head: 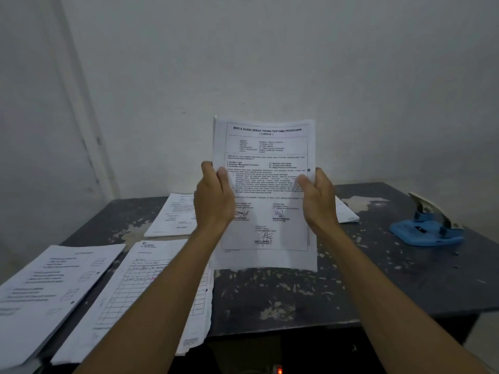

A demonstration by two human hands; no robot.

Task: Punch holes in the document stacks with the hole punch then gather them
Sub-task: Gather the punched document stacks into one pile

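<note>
leftmost stack (46, 295) cut by frame edge, far stack (347, 211) mostly hidden, perhaps documents

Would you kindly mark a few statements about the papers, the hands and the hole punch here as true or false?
1. Both hands hold the upright document stack, the left hand and right hand gripping opposite side edges. True.
2. The blue hole punch sits under the held stack. False: it stands apart at the table's right.
3. A gridded form lies at the near left. True.
4. A hole shows at the held stack's right edge. True.
5. The table is bright red. False: it is dark with worn pale patches.
</note>
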